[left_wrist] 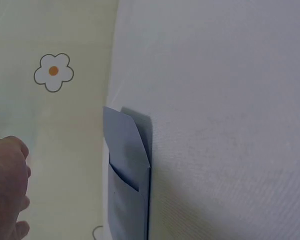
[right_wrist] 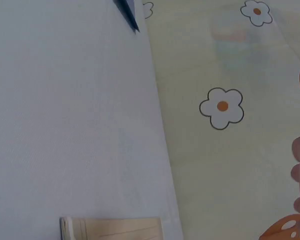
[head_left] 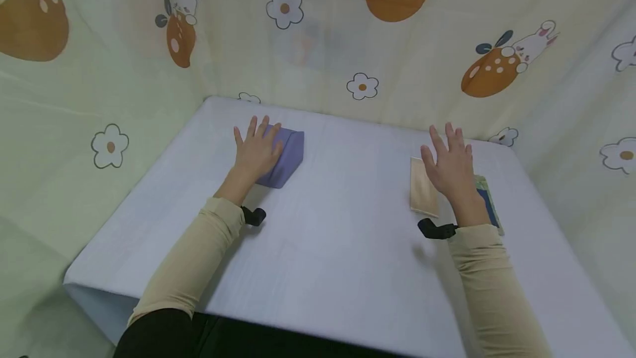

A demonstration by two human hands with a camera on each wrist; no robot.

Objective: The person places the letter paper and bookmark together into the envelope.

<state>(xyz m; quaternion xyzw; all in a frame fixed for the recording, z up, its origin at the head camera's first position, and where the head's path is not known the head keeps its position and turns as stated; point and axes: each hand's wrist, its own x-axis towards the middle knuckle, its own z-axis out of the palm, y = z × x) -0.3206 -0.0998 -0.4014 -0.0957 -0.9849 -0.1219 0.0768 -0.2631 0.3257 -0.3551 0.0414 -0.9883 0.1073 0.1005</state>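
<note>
My left hand [head_left: 255,153] is held over a purple envelope [head_left: 289,160] with its fingers spread and straight, and it covers the envelope's left part in the head view. In the left wrist view the envelope [left_wrist: 127,205] has its flap raised from the pocket. My right hand [head_left: 451,170], also with straight fingers, hovers over the right side of the table and holds nothing. Below it lies a beige flat rectangle [head_left: 421,192] with fine lines and a layered edge. A flat blue and green thing [head_left: 489,206] is partly hidden behind the right hand and wrist.
The table [head_left: 348,225] has a white cloth. A cream curtain [head_left: 318,54] printed with flowers and rabbits hangs behind it and along both sides. Each wrist wears a black camera mount, the left mount [head_left: 254,216] and the right mount [head_left: 436,229].
</note>
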